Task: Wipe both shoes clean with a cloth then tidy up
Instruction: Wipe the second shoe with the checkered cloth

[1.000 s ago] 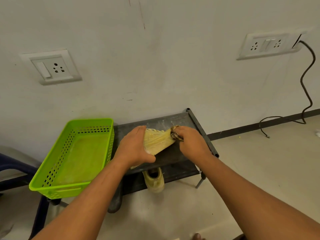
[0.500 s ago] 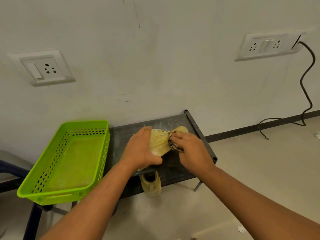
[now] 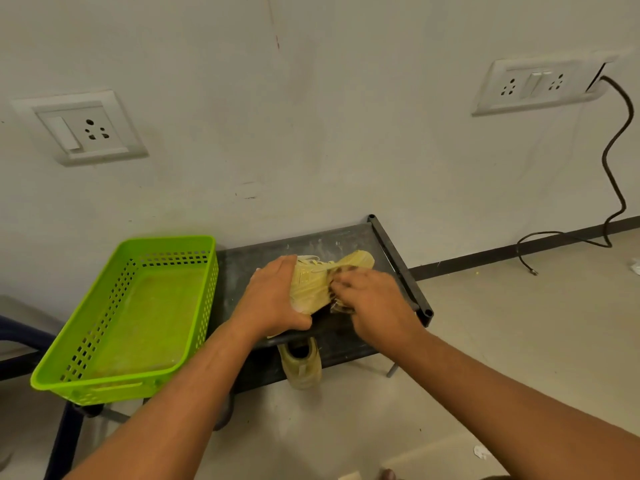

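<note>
It looked like a plain room in a home or hostel. A bare off-white wall point(image 3: 311, 116) filled the upper frame, with a switch socket point(image 3: 81, 128) at left and a double socket point(image 3: 533, 84) at upper right, its black cable point(image 3: 620, 161) trailing to the pale floor point(image 3: 519, 341) with dark skirting point(image 3: 502, 256).

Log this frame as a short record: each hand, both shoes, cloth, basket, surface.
left hand: gripping the yellow shoe on the top shelf
right hand: pressing a dark patterned cloth on that shoe
second shoe: lower shelf, heel toward camera
green basket: left of rack, nothing inside
black rack: against the wall
stage: wiping first shoe
</note>
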